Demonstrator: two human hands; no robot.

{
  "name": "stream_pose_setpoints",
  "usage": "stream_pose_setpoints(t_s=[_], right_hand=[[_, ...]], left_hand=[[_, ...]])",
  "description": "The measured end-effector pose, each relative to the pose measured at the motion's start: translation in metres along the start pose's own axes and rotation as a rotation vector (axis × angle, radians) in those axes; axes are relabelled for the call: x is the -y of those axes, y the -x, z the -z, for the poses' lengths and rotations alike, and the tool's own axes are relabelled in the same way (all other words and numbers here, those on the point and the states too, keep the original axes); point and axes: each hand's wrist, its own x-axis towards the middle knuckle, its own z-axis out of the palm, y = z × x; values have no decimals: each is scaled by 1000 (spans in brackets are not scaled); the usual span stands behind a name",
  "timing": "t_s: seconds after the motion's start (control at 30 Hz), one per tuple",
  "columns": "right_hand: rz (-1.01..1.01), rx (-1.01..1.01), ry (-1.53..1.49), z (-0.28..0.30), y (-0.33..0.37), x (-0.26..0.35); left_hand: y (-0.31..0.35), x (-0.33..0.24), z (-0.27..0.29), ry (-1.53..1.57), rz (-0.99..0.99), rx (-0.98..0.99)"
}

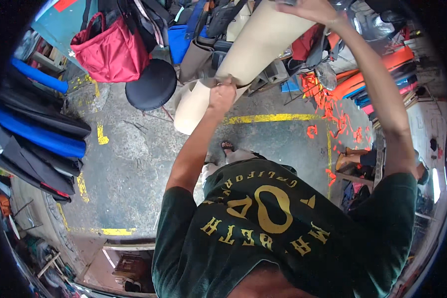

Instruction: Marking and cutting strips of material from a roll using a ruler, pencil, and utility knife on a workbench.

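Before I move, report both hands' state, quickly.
Left hand: closed, holding the cream tubular rolled sheet.
Right hand: on the sheet's upper part; whether closed, cannot be told.

Black stool [151, 84], red bag [111, 53] just left of it, blue material [39, 133] farther left, yellow line [273, 118] to the stool's right, orange scraps [328, 102] farther right

left grip [222, 96] on cream roll [265, 42] | right grip [314, 10] at far end
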Motion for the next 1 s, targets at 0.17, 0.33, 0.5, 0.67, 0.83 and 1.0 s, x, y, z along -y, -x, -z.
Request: stream_pose_setpoints(t_s=[0.17,0.33,0.5,0.67,0.83,1.0], right_hand=[[-858,-15,736,-57,-52,45],[-266,-243,675,-84,-64,98],[191,-199,557,-69,-47,78],[101,-225,524,-34,-7,31],[177,-203,512,-28,-11,14],[424,-128,327,-30,-37,-13]], left_hand=[[9,31,15,65,141,-4],[41,45,47,191,15,-92],[61,26,42,170,113,-78],[18,-13,20,129,118,-129],[13,-13,18,96,120,-195],[11,-26,15,34,199,-192]])
